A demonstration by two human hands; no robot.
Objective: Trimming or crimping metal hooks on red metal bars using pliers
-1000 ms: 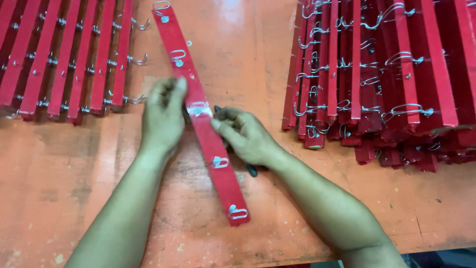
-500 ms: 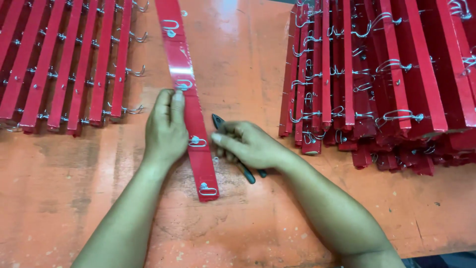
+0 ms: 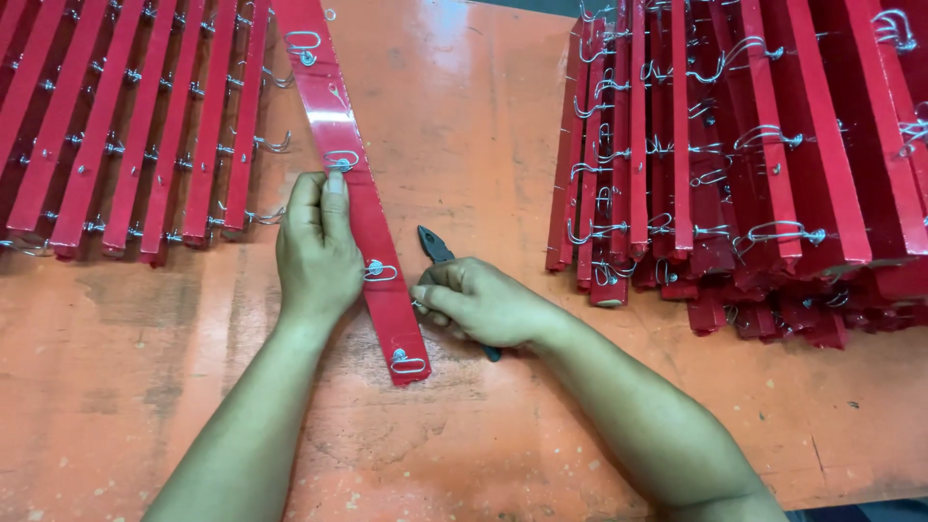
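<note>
A long red metal strip (image 3: 360, 208) with wire hooks riveted along it lies diagonally on the orange table. My left hand (image 3: 317, 253) rests flat on the strip's left edge, fingers pointing up it, pressing it down. My right hand (image 3: 480, 302) is closed round a pair of dark pliers (image 3: 434, 244), whose jaws point up and away just right of the strip. One wire hook (image 3: 379, 271) sits between my two hands, another hook (image 3: 407, 362) near the strip's near end.
A row of similar red hooked strips (image 3: 126, 126) lies at the upper left. A large heap of red strips (image 3: 744, 164) fills the upper right. The orange table (image 3: 483, 425) runs to its front edge at the lower right.
The strip has slid away from me, up the table, so its near end now lies closer to my hands. My right hand stays on the pliers.
</note>
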